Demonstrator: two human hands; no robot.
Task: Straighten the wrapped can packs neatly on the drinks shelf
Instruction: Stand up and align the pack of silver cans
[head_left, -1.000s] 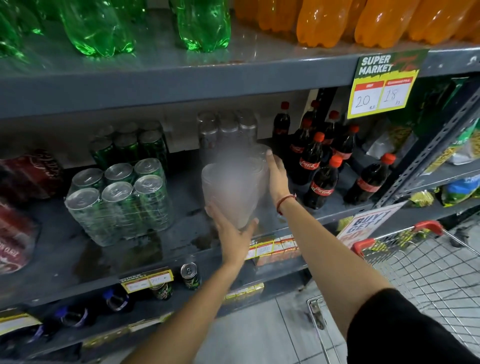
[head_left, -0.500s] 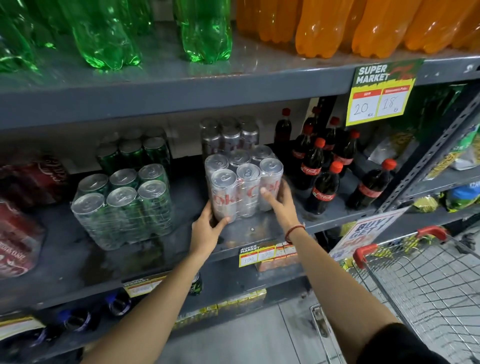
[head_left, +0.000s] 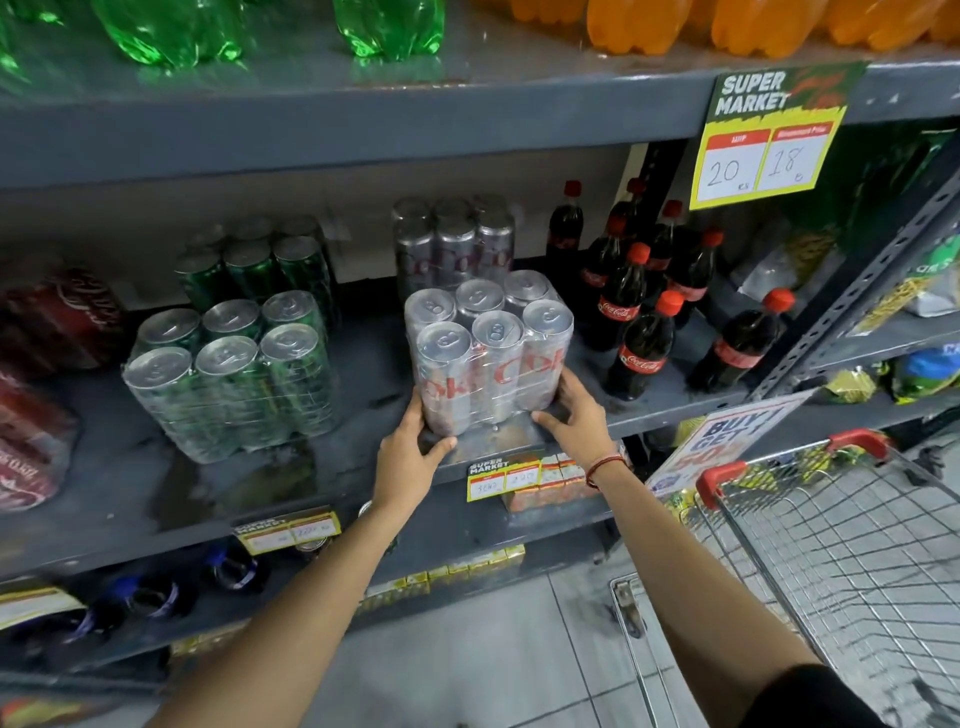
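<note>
1. Head view: grey metal shelf, flat, scuffed and stained, with price tags along its front lip.
2. Silver pack: six slim aluminium cans in two rows of three, bound in clear, wrinkled shrink film, red lettering on the sides. It stands upright near the shelf's front edge, at mid-shelf.
3. Left hand: cupped against the silver pack's lower left corner, thumb across the front base, holding it.
4. Right hand: fingers pressed to the pack's lower right side, thumb at the front base, holding it; red thread band on the wrist.
5. Rear silver pack: same wrap, directly behind the held one; at least three cans show.
6. Green pack: six cans, film-wrapped, well to the left of the silver pack; another green pack behind it.
7. Red packs: film-wrapped, at the far left, blurred; count unclear.
8. Cola bottles: dark plastic, red caps, about nine, just right of the silver packs.
9. Cart: wire mesh, red handle grips, lower right.
</note>
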